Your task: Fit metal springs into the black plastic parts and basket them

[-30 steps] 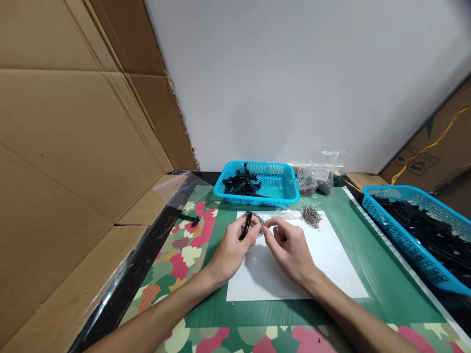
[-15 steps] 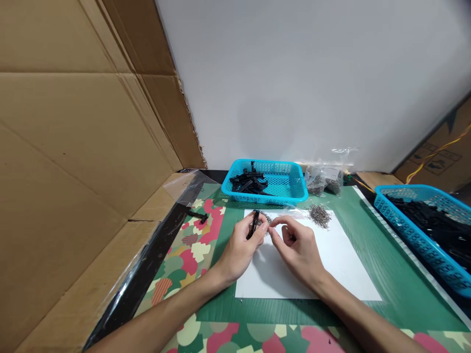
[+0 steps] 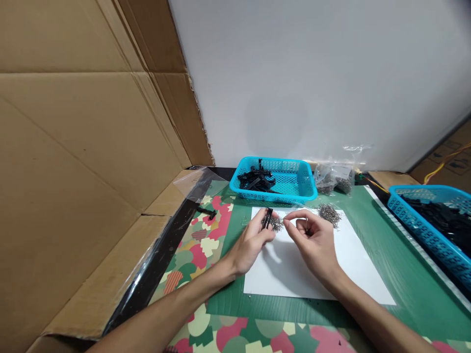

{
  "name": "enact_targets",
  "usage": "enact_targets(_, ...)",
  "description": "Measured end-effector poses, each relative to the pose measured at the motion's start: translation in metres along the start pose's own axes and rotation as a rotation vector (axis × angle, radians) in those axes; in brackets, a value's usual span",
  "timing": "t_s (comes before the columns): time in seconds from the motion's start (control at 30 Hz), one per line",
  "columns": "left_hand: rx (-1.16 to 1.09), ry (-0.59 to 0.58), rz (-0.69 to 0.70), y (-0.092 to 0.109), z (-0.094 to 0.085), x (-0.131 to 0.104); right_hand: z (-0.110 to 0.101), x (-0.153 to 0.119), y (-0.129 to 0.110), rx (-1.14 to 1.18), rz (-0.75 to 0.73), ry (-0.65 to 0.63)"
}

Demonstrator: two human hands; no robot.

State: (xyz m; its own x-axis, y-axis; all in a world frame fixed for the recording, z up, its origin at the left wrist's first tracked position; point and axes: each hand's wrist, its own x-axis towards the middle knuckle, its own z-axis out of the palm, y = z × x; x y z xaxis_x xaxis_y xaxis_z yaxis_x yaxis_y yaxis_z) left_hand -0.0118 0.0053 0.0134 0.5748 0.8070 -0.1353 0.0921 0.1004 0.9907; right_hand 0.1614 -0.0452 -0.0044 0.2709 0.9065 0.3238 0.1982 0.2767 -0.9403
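My left hand (image 3: pixel 253 240) is closed around a narrow black plastic part (image 3: pixel 268 218), which stands tilted between thumb and fingers. To its right, my right hand (image 3: pixel 312 235) pinches with thumb and forefinger, the other fingers curled; whatever is in the pinch is too small to make out. A small gap separates the two hands. Just behind the black part lies a pile of small metal pieces (image 3: pixel 276 224) on a white sheet of paper (image 3: pixel 294 277). A second pile of small metal pieces (image 3: pixel 329 214) sits behind my right hand.
A blue basket (image 3: pixel 274 197) with black parts stands at the back, beside clear bags (image 3: pixel 334 181) of small pieces. Another blue basket (image 3: pixel 427 235) full of black parts is at the right. One black part (image 3: pixel 206 212) lies left, near a cardboard wall (image 3: pixel 73 162).
The view has shifted slightly left. My right hand has drawn away from the black part, widening the gap. My left hand has turned the part a little and still holds it.
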Motion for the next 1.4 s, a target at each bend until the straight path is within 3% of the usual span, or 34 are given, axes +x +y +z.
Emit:
enact_targets(0.13,0.067,-0.073,-0.017,-0.009,-0.005,0.004,-0.010,0.003,-0.001,-0.151,-0.128,0.020)
enact_targets(0.27,0.064,-0.108,0.064,-0.020,-0.004,0.007,-0.018,0.008,0.003,-0.265,-0.242,-0.059)
enact_targets(0.6,0.400,0.032,0.317,-0.003,-0.003,-0.004,-0.014,0.000,0.004,-0.416,-0.493,-0.070)
enact_targets(0.8,0.471,0.022,0.431,-0.004,-0.001,-0.007,-0.009,-0.002,0.001,-0.507,-0.642,-0.008)
enact_targets(1.13,0.616,0.063,0.740,-0.015,0.001,-0.003,-0.006,-0.005,0.002,-0.531,-0.761,-0.011)
enact_targets(1.4,0.644,0.039,0.791,-0.018,0.001,-0.002,-0.006,-0.006,0.004,-0.555,-0.800,-0.038)
